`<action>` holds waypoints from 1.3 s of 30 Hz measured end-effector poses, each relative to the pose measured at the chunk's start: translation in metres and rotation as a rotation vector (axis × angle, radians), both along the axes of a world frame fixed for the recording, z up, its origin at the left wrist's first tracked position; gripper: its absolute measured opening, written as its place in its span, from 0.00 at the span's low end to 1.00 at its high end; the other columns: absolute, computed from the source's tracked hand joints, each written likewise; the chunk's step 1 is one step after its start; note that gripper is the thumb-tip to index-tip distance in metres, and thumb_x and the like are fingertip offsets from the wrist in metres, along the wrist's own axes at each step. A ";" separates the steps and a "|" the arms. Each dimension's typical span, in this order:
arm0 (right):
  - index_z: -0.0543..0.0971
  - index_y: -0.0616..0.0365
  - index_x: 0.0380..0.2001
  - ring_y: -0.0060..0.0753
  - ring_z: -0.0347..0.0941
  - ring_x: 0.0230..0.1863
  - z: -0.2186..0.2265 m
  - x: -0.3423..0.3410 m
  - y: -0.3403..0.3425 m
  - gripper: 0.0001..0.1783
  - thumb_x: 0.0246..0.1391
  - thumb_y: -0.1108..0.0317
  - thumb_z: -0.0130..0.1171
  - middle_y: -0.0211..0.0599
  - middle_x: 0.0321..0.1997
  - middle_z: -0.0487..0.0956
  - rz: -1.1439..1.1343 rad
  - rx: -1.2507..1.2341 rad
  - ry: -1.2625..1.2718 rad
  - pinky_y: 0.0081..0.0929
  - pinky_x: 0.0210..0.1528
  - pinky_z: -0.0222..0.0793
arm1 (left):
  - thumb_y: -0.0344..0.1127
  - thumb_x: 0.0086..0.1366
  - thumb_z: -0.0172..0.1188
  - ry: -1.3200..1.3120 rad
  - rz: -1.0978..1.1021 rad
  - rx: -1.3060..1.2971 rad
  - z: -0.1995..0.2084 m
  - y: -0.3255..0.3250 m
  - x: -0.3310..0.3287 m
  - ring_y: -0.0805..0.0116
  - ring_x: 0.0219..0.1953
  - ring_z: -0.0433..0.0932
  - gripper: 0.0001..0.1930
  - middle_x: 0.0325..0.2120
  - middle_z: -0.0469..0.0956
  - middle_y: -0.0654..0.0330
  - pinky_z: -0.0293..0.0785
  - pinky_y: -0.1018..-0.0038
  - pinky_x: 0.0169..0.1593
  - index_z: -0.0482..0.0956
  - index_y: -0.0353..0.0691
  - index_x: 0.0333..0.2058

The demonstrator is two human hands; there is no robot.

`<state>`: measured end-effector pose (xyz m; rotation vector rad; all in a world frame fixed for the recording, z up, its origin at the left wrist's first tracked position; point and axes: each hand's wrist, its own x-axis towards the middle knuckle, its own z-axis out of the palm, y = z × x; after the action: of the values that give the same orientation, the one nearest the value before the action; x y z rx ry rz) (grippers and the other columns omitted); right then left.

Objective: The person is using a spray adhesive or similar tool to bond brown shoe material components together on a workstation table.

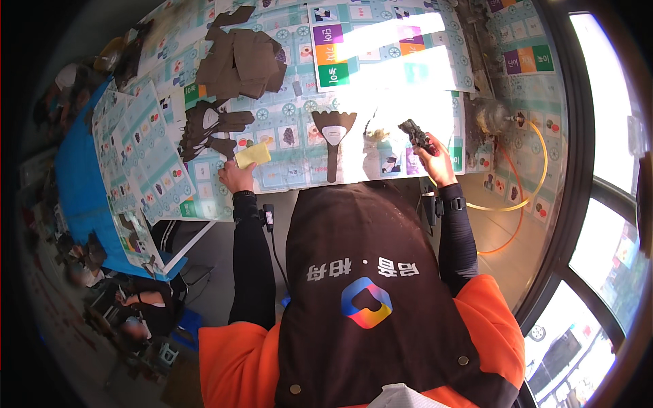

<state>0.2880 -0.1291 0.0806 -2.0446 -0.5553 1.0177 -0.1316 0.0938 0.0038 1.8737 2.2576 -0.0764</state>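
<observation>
My left hand (237,177) is closed on the lower end of a pale yellow block that looks like a sponge (254,155), at the table's near edge. On the right, my right hand (437,163) grips a dark, stained tool (416,134) shaped like a small spray gun, tipped up and leftward over the table. Between the hands lies a brown fan-shaped cutout (333,129), its scalloped edge away from me and its long stem toward me. A pale oval patch sits on it. Just beyond my left hand spreads a pile of similar dark cutouts (204,126).
A stack of flat brown pieces (241,64) lies farther back. Patterned printed sheets cover the table (292,178). At right, a cloudy container (491,117) stands near a looping yellow hose (544,160) and an orange hose (520,204). Strong sunlight washes out the right side. People sit at far left.
</observation>
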 end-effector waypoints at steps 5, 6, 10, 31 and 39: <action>0.67 0.67 0.51 0.33 0.72 0.45 -0.011 -0.003 -0.013 0.31 0.43 0.64 0.62 0.49 0.43 0.76 -0.012 0.001 0.050 0.24 0.48 0.65 | 0.35 0.41 0.70 -0.265 -0.060 0.045 -0.014 0.000 0.000 0.52 0.34 0.75 0.20 0.30 0.76 0.50 0.70 0.66 0.40 0.72 0.33 0.31; 0.68 0.66 0.50 0.33 0.72 0.44 -0.010 -0.004 -0.015 0.31 0.43 0.64 0.62 0.48 0.42 0.76 0.022 -0.017 0.016 0.24 0.48 0.64 | 0.35 0.41 0.70 -0.268 -0.085 0.132 -0.017 -0.001 -0.001 0.52 0.34 0.75 0.20 0.30 0.76 0.50 0.70 0.66 0.40 0.72 0.33 0.31; 0.70 0.63 0.46 0.33 0.72 0.38 0.004 -0.008 -0.022 0.25 0.44 0.64 0.60 0.43 0.37 0.78 0.035 -0.056 -0.088 0.24 0.44 0.65 | 0.30 0.48 0.64 -0.600 0.105 -0.025 -0.020 -0.009 -0.002 0.63 0.27 0.76 0.15 0.27 0.76 0.55 0.73 0.72 0.30 0.72 0.31 0.34; 0.71 0.60 0.45 0.25 0.70 0.38 -0.004 -0.042 -0.014 0.21 0.46 0.68 0.60 0.37 0.39 0.77 0.144 -0.094 0.046 0.24 0.44 0.65 | 0.31 0.64 0.48 -1.316 0.239 -0.850 0.015 -0.096 0.085 0.63 0.34 0.79 0.12 0.38 0.76 0.52 0.76 0.76 0.40 0.67 0.30 0.43; 0.69 0.64 0.48 0.26 0.71 0.43 -0.010 -0.058 0.005 0.25 0.46 0.66 0.60 0.41 0.43 0.76 0.206 -0.008 0.145 0.23 0.48 0.65 | 0.28 0.61 0.53 -1.364 0.340 -0.763 -0.007 -0.112 0.095 0.64 0.31 0.80 0.12 0.35 0.76 0.50 0.77 0.79 0.35 0.67 0.28 0.41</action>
<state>0.2304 -0.1245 0.0708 -1.9302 -0.6959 1.2791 -0.0368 -0.0184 -0.0032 0.6665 1.2142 0.2706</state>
